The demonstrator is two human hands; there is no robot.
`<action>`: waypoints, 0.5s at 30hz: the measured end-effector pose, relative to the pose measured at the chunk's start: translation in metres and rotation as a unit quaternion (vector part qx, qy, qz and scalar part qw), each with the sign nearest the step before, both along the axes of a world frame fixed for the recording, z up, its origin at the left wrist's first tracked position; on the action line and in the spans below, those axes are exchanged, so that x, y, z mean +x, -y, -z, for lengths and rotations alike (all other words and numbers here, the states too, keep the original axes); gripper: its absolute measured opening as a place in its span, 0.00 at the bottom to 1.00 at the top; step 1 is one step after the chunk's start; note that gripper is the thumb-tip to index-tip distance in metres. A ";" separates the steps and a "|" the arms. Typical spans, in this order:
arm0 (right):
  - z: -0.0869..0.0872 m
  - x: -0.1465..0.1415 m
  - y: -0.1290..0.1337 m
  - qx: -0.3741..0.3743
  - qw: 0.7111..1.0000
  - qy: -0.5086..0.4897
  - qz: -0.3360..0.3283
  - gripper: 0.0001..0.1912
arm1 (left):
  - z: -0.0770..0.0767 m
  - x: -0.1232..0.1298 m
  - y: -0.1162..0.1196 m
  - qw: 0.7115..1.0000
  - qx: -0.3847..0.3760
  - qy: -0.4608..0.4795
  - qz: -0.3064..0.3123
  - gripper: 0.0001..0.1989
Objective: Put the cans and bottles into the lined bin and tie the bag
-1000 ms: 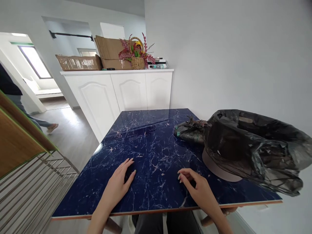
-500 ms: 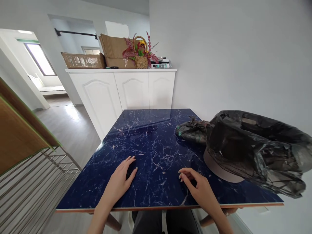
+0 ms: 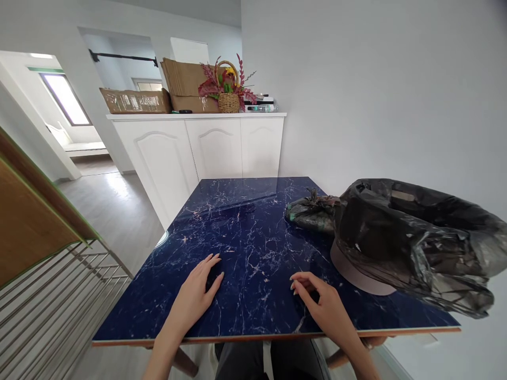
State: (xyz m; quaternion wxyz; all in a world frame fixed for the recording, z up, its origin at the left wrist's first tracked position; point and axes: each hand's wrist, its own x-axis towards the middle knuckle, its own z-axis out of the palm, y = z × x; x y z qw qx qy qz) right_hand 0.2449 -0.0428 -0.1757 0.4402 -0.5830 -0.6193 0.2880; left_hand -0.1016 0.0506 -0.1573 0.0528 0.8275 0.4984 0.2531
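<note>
Resting empty-handed

Near the front edge of the table [image 3: 253, 301], resting left hand [image 3: 193, 289] with released, spread fingers and right hand [image 3: 317, 300] loosely curled, gripping nothing. At the right edge, already lined with a black bag [image 3: 370, 232]: bin [image 3: 358, 277], with contents hidden. Against it, toward the far right corner: smaller bag [image 3: 311, 216], already knotted, with contents unclear. Untouched: both.

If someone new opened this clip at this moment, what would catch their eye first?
Probably the black plastic bag draped over a round greyish container on the right side of the glossy blue marbled table. Next, perhaps, the wicker basket of red and yellow flowers on the white cabinet beyond. The left hand and right hand, holding nothing, are over the table's near part.
</note>
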 end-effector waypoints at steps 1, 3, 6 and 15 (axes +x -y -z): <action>0.000 0.000 0.000 0.001 1.000 -0.002 0.001 0.16 | 0.000 0.000 0.000 1.000 0.000 0.001 0.001 0.24; 0.000 -0.001 0.000 0.001 1.000 -0.007 0.003 0.16 | -0.001 0.000 0.000 1.000 -0.002 0.004 0.003 0.24; -0.001 -0.001 0.000 -0.006 1.000 -0.005 0.002 0.15 | -0.002 -0.001 0.000 1.000 -0.003 0.008 0.004 0.24; -0.022 0.002 -0.039 -0.011 0.989 0.117 -0.085 0.13 | 0.005 0.001 -0.004 0.997 0.001 -0.068 0.030 0.25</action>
